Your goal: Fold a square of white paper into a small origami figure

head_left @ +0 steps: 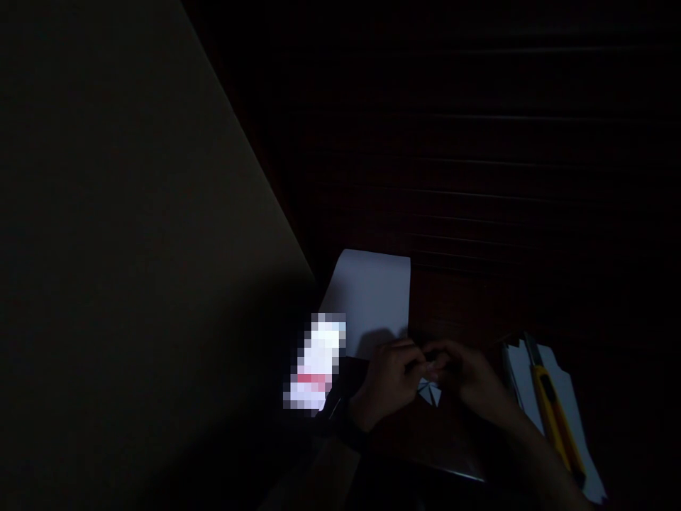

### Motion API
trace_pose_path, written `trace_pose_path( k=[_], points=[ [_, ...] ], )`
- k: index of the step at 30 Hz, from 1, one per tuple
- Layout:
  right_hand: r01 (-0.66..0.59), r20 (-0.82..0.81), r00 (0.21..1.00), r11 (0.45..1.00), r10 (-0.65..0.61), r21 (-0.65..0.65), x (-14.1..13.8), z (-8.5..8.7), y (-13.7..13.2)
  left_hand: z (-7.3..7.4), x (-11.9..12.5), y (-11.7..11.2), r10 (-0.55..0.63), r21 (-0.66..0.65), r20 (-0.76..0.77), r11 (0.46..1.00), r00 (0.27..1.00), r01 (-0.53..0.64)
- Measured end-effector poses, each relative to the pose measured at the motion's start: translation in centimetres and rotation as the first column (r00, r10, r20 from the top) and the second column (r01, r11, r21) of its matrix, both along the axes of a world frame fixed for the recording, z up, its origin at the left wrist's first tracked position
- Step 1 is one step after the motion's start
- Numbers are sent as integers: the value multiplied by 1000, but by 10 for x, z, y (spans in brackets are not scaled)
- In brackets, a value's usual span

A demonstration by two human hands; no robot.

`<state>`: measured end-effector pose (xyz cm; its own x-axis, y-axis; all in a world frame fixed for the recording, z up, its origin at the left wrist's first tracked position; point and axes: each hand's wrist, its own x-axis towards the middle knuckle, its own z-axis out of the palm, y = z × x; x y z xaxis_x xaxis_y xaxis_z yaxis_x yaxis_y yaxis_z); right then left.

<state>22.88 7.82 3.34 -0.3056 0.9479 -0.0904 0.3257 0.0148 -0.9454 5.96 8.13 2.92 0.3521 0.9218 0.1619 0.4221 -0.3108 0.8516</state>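
Note:
Near the front of a dark table, my left hand (391,372) and my right hand (465,369) meet with their fingertips pinched together. Between them is a small piece of folded white paper (430,392), its pointed facets showing below the fingers. Both hands appear closed on it, though the dim light hides the exact grip. Just beyond my left hand lies a blank white sheet of paper (372,291). A yellow utility knife (553,419) rests to the right of my right forearm, on a stack of white paper (577,404).
A bright phone screen (316,365), blurred out, stands left of my left hand. On the left rises a plain pale wall (133,177). Dark horizontal panelling (479,142) fills the back. The table's front edge (452,471) runs just below my hands.

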Motion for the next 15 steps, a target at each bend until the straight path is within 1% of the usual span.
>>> trace_pose_path(
  k=[3,5,6,8,10,13,15],
  points=[
    [70,-58,996,996,-67,46,-1,5,2,-5,-1,5,164,-68,113,985,980,-157],
    [116,-94,990,990,-109,76,-2,6,3,-10,-3,9,294,-174,204,950,934,-261],
    [136,-102,987,987,-127,85,-4,6,3,-13,-3,11,341,-237,246,929,907,-285],
    [160,-98,984,982,-151,96,-7,4,2,-17,-4,13,388,-356,318,895,865,-270],
    [147,-91,986,984,-138,104,-10,0,1,-19,-4,14,391,-442,374,872,841,-209],
    [79,-86,994,989,-69,123,-13,-5,1,-18,-3,13,397,-504,428,851,812,-151],
    [66,-86,995,989,-55,133,-13,-7,2,-15,-3,11,404,-515,457,847,793,-135]
  ],
)
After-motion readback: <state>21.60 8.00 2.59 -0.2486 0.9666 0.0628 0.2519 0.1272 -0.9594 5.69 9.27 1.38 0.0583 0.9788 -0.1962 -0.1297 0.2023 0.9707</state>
